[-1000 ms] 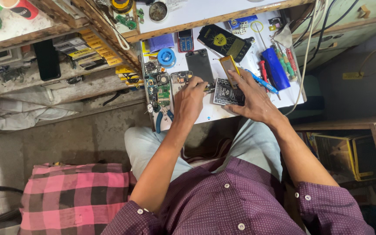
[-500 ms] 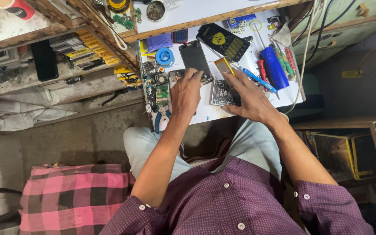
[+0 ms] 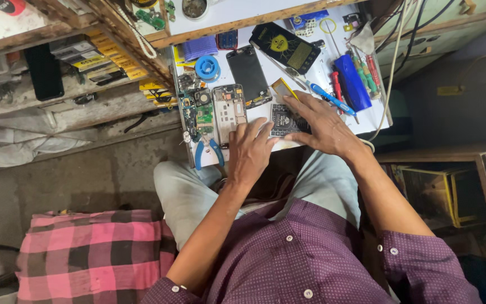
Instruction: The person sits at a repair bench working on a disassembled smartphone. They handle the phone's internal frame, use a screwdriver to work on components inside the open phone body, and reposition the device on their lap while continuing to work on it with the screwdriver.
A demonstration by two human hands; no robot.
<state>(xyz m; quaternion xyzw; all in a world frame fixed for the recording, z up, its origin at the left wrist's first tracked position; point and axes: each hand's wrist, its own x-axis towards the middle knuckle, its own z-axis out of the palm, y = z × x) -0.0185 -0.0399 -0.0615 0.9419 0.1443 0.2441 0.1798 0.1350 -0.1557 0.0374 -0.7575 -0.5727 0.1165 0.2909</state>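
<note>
Left hand (image 3: 248,151) flat, fingers spread, beside phone frame (image 3: 229,112) on table (image 3: 367,115); right hand (image 3: 322,126) presses black part (image 3: 283,119); nothing gripped; a slip could knock the loose board (image 3: 201,115) off.

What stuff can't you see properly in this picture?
Head view only:
- Dark flat part: its right half is hidden under the right hand.
- White work board: its near edge is hidden behind the left hand.
- Round tin: cut off by the top edge.
- Circuit board: parts too small.
</note>
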